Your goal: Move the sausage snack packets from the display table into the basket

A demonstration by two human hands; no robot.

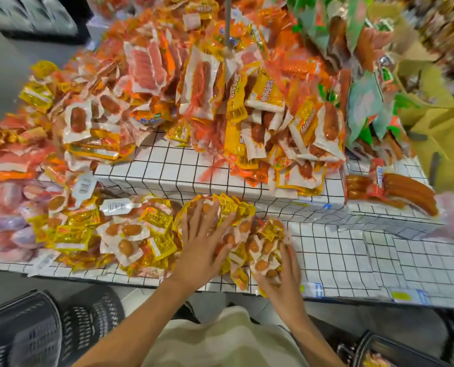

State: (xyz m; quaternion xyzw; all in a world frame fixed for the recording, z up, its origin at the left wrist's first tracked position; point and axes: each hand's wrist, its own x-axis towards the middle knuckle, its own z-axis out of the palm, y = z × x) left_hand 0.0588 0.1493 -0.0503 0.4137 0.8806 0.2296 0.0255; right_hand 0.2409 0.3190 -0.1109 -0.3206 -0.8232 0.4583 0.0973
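Both hands work at the front edge of the surface point(353, 260), which is covered in a white cloth with a black grid. The left hand point(202, 250) lies flat with fingers spread wide, pressing down on a small heap of yellow-and-white sausage snack packets point(228, 223) near the edge. The right hand point(284, 276) curls its fingers round the right side of the same heap, gripping several packets from below and beside (its thumb side is mostly hidden by the wrappers).

To the left of the hands, more of the same small yellow packets point(130, 234) lie scattered along the front of the surface, some showing barcode labels. Behind, on a raised step of the display, a large mound of orange, yellow and white packets point(207, 102) is piled high. At far left lie pinkish packets point(6, 207), blurred. On the right, long sausages in clear wrap point(400, 192) rest on the step, with green packets point(363, 102) and cardboard boxes point(437, 123) beyond.

A black mesh basket point(35, 335) stands on the floor at lower left, below the surface edge. Another dark basket point(384, 350) at lower right holds some yellow packets, only partly in view.
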